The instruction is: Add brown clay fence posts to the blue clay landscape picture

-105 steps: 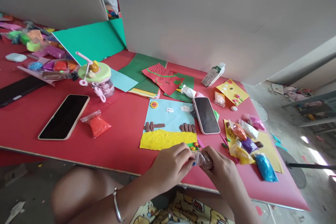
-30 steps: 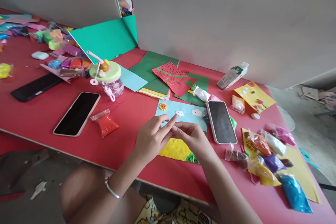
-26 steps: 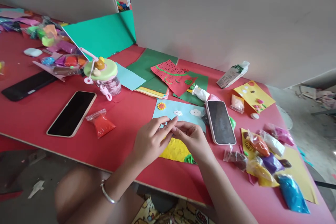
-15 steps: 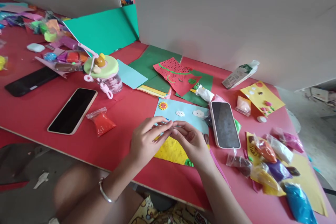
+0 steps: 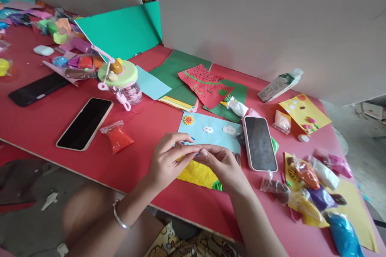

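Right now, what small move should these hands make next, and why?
Probably part the left hand and right hand slightly: they meet above the picture, hiding whatever may lie between them and part of its yellow strip.

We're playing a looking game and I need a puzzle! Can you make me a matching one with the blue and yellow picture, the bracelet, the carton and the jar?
Things:
1. blue and yellow picture
2. bracelet
3. carton
4. jar

Clues:
A. around the left arm
B. has a pale green lid
C. at the back, to the right of the watermelon paper
D. partly hidden by the left hand and right hand

Right pairs:
1-D
2-A
3-C
4-B
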Demonstrator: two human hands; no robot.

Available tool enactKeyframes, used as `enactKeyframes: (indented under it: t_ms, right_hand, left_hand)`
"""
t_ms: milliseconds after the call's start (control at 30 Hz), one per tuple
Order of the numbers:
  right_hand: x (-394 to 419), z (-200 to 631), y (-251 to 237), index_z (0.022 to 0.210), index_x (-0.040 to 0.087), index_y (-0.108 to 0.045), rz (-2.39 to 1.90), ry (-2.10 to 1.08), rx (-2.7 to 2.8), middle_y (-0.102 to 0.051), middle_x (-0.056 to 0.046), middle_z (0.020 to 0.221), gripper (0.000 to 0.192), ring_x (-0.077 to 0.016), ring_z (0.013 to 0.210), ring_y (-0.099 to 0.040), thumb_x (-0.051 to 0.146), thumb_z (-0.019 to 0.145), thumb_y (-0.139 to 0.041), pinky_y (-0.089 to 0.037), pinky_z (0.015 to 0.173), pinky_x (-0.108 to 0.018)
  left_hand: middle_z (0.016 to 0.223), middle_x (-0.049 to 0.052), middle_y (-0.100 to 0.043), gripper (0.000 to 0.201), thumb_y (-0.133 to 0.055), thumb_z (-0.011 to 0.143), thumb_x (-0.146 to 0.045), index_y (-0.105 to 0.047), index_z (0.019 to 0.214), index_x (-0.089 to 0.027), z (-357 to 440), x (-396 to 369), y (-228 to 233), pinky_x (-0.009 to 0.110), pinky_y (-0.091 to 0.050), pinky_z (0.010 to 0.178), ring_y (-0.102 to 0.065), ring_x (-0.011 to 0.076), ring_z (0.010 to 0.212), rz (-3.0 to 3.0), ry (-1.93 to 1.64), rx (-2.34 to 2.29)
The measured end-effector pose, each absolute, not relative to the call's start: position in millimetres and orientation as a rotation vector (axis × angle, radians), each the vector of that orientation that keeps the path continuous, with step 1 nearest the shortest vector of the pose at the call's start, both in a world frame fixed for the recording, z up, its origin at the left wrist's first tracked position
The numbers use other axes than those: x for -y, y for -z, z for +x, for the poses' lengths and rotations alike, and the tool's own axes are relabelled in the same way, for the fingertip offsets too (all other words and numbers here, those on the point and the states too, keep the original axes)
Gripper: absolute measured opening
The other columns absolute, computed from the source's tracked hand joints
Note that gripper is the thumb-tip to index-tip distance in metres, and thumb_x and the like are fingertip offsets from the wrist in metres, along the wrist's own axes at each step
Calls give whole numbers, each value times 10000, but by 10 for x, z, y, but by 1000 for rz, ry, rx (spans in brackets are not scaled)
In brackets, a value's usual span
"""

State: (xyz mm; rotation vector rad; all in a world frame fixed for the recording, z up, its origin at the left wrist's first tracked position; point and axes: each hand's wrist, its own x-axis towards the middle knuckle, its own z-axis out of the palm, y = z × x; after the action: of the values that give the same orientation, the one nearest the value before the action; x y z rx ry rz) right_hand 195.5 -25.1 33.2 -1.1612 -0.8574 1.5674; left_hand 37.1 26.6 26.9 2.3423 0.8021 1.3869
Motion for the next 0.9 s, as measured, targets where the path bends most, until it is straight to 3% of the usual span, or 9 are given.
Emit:
enactKeyframes:
  t_ms: [67,167,333,500,567,633,733,800,900]
  right_hand:
    - [251,1973,-324,886,191,-750,-1158,-1578,864,-755,-54,879,351,-220,867,-709,514,758,-700,-542,916,-423]
    - [259,1974,-324,850,194,-762,-1192,-1518,860,-753,-41,827,345,-213,841,-701,521,781,-673,-543,897,-405]
    - [267,1878,-314,974,193,-752,-1101,-1624,756,-743,-70,974,459,-258,1013,-664,592,787,-624,-477,986,-449]
    - [248,1785,-380,1166,233,-671,-870,-1624,378,-637,-96,1263,729,-285,1251,-527,784,789,-378,-370,1074,-496]
    - [252,1757,-424,1241,265,-617,-839,-1488,343,-557,-65,1369,729,-261,1335,-438,777,809,-330,-302,1121,-482]
    - [263,1714,-442,1294,304,-568,-833,-1376,344,-497,-25,1428,699,-238,1385,-366,757,828,-313,-249,1149,-470]
    - [282,1629,-410,1324,350,-527,-833,-1371,331,-446,15,1467,667,-226,1413,-313,744,840,-292,-221,1156,-479]
    - [282,1610,-386,1323,356,-527,-839,-1406,301,-431,22,1477,664,-230,1415,-307,744,838,-291,-221,1153,-489]
    - [259,1701,-392,1334,345,-519,-829,-1344,280,-407,26,1492,654,-223,1424,-288,723,848,-299,-202,1163,-481]
  left_hand:
    - [958,39,-628,153,-623,857,-164,-706,964,-236,378,-257,-271,236,-555,746,-617,120,866,2333,-1339,-795]
    - [1015,54,-634,177,-628,859,-194,-701,1013,-241,392,-271,-260,252,-561,747,-621,134,901,2345,-1277,-757]
    - [1001,50,-699,217,-605,862,-123,-683,1037,-223,397,-296,-222,280,-561,778,-641,151,945,2361,-1378,-756]
    - [1123,56,-702,341,-474,927,-125,-569,1250,-177,515,-64,-165,358,-481,999,-600,187,1151,2650,-1311,-615]
    - [1244,125,-636,416,-407,971,-270,-480,1337,-88,596,75,-158,385,-416,1075,-518,225,1261,2718,-1095,-560]
    - [1362,213,-520,663,-320,970,-476,-321,1422,8,658,176,-160,410,-369,1111,-394,270,1360,2732,-947,-467]
    - [1450,269,-379,905,-233,915,-638,-71,1477,52,684,218,-150,446,-339,1121,-261,311,1419,2708,-871,-405]
    - [1473,278,-331,969,-202,879,-695,-18,1484,39,671,208,-131,462,-336,1118,-240,328,1423,2686,-856,-484]
    - [1467,273,-345,988,-207,854,-723,-68,1489,21,646,223,-117,460,-328,1124,-271,329,1411,2687,-831,-588]
